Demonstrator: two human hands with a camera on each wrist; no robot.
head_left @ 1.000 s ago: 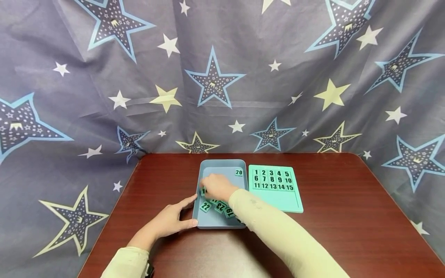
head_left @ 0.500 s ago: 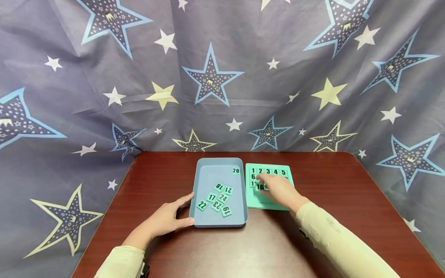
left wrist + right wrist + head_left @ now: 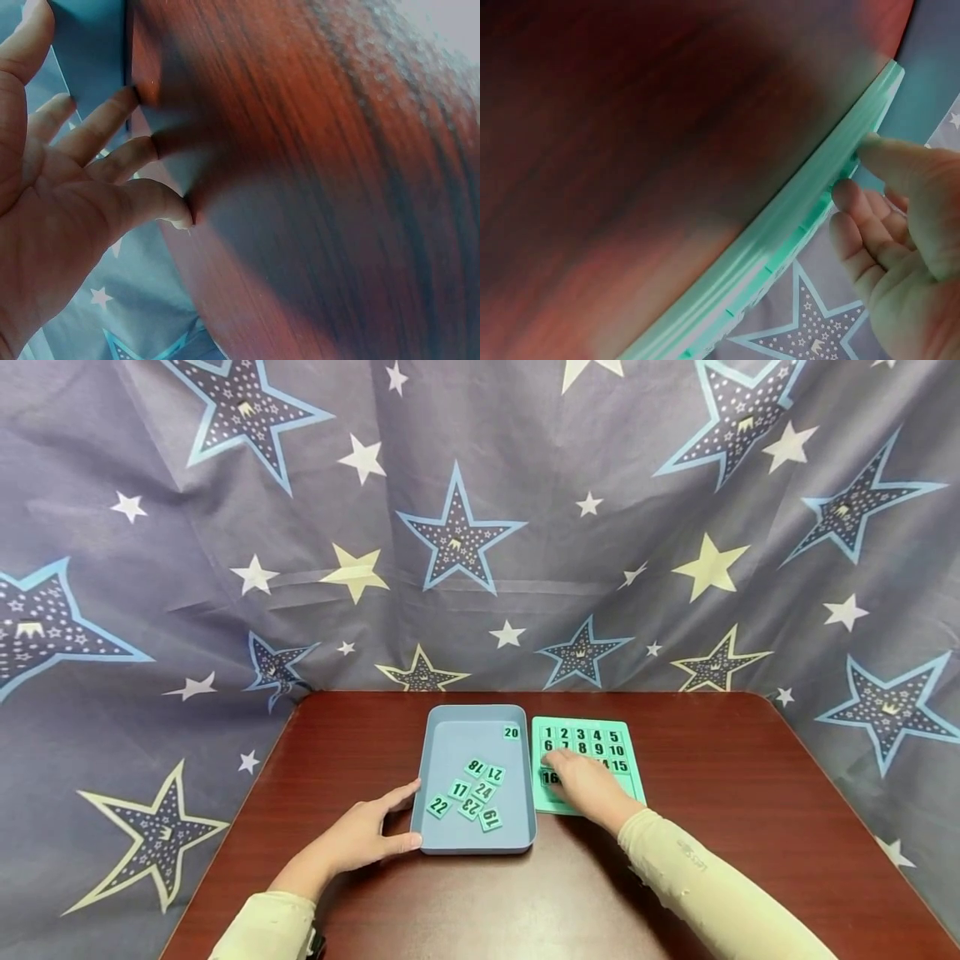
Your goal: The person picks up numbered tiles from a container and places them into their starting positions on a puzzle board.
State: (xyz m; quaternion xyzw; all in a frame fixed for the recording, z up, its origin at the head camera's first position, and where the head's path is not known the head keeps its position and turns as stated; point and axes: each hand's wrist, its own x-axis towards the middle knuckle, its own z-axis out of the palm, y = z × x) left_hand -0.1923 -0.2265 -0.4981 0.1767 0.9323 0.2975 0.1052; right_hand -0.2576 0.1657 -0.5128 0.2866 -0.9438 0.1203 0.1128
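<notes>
My left hand (image 3: 356, 837) rests against the left wall of a blue-grey tray (image 3: 476, 839), its thumb and fingers spread. In the left wrist view the fingers (image 3: 105, 127) hold nothing. Inside the tray lie several loose mint number tiles (image 3: 483, 791), with tile 20 (image 3: 511, 732) at the far right corner. My right hand (image 3: 592, 787) is over the mint number board (image 3: 633, 777), pinching the 16 tile (image 3: 551, 777) at the left of the fourth row. Rows 1 to 15 carry tiles, partly hidden by the hand. In the right wrist view the thumb (image 3: 900, 161) meets the board's edge.
The tray and board stand side by side on a dark red wooden table (image 3: 735, 793). Behind the table hangs a grey curtain (image 3: 480, 610) with printed stars. Bare tabletop shows in front of the tray and to the board's right.
My right hand has moved from the tray to the board with the 16 tile, then lowered it to the row under 11. The left hand has stayed at the tray.
</notes>
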